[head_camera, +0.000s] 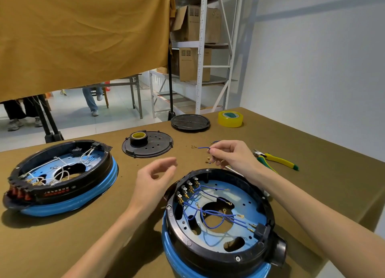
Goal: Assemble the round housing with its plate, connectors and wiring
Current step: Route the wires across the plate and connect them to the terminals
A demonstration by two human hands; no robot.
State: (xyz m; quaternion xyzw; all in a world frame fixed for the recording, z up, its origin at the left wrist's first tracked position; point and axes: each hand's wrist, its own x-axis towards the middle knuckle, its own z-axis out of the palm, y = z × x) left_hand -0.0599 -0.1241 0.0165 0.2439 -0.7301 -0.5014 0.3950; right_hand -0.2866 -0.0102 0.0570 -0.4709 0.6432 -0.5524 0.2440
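sitting at the near edge of the olive cloth table (83, 236), round housing (218, 225) getting cut off at the bottom, blue wires looping inside over a shiny blue plate. pinching a short blue wire (204, 147) in the right hand (231, 155), just beyond the housing. hovering loosely curled and empty, blurry left hand (154, 179). resting behind, black perforated disc (148, 147).

Far right, a yellow tape roll (230, 118) sits on the table (312, 152); nearer, yellow-green pliers (275, 159) lie flat. Behind, cardboard boxes (195, 23) fill a shelf rack (201, 69).
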